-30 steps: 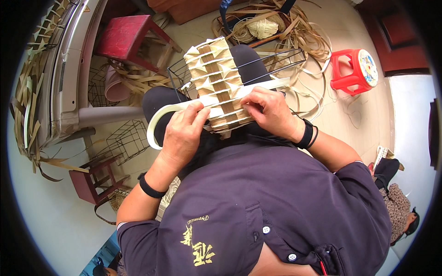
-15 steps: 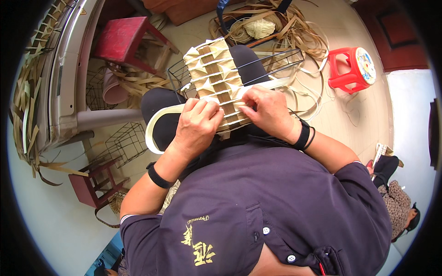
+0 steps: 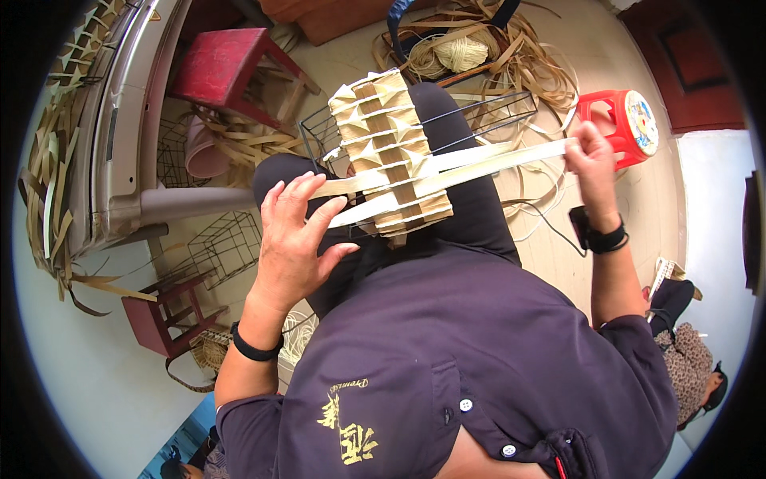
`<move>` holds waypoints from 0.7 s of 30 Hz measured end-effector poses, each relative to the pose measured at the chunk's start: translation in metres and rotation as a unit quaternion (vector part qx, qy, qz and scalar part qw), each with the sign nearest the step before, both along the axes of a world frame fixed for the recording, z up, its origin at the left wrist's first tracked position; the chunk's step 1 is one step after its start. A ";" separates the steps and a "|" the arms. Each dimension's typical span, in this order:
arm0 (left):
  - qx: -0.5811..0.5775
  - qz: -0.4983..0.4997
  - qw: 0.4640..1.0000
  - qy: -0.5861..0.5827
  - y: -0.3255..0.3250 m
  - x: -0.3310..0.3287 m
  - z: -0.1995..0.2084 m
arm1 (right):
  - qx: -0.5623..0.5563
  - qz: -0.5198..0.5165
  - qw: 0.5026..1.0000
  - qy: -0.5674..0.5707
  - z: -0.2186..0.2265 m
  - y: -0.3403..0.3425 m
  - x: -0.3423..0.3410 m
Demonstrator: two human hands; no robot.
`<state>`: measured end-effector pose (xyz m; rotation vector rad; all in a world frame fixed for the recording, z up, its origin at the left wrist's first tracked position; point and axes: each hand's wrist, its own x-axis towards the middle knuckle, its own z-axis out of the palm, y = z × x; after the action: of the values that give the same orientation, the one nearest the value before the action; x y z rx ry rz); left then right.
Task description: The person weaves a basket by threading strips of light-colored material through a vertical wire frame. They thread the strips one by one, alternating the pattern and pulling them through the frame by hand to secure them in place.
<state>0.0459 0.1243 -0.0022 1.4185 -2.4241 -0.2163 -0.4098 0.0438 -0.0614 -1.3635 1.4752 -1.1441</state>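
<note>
A pale woven panel [image 3: 373, 132] with folded points and a brown centre band lies over a black wire frame [image 3: 511, 109] on my lap. A cream flat strip [image 3: 503, 169] crosses the panel's near part and stretches out to the right. Its far end is pinched in my right hand [image 3: 592, 164], held off to the right near the red stool. At the panel's left side, my left hand [image 3: 294, 231] is open, fingers spread, beside the strip's left part. Whether its fingertips touch the strip, I cannot tell.
A red plastic stool [image 3: 613, 112] stands at the right. Loose brown strips [image 3: 531, 64] and a ball of cream cord [image 3: 461, 53] lie ahead. A red wooden stool [image 3: 219, 68] and a grey metal table leg [image 3: 195, 204] are at left. Another person [image 3: 688, 359] sits at far right.
My right hand has gone from the panel out to the right, drawing the strip along. The strip's loop at left has shrunk away. My left hand has moved left off the panel and opened.
</note>
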 end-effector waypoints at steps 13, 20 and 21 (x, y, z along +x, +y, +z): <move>0.012 0.051 0.986 0.155 -0.043 -0.038 -0.009 | -0.046 -0.262 0.962 -0.053 -0.021 -0.014 -0.181; 0.076 -0.030 0.990 0.117 -0.047 -0.039 -0.025 | -0.064 -0.308 0.946 -0.084 -0.031 -0.013 -0.213; 0.074 -0.028 0.990 0.120 -0.046 -0.039 -0.029 | -0.062 -0.309 0.945 -0.084 -0.032 -0.014 -0.217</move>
<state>0.0070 0.0782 -0.0308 1.3004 -2.2906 -0.5582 -0.6268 0.0302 -0.0933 -0.8593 1.7827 -1.7215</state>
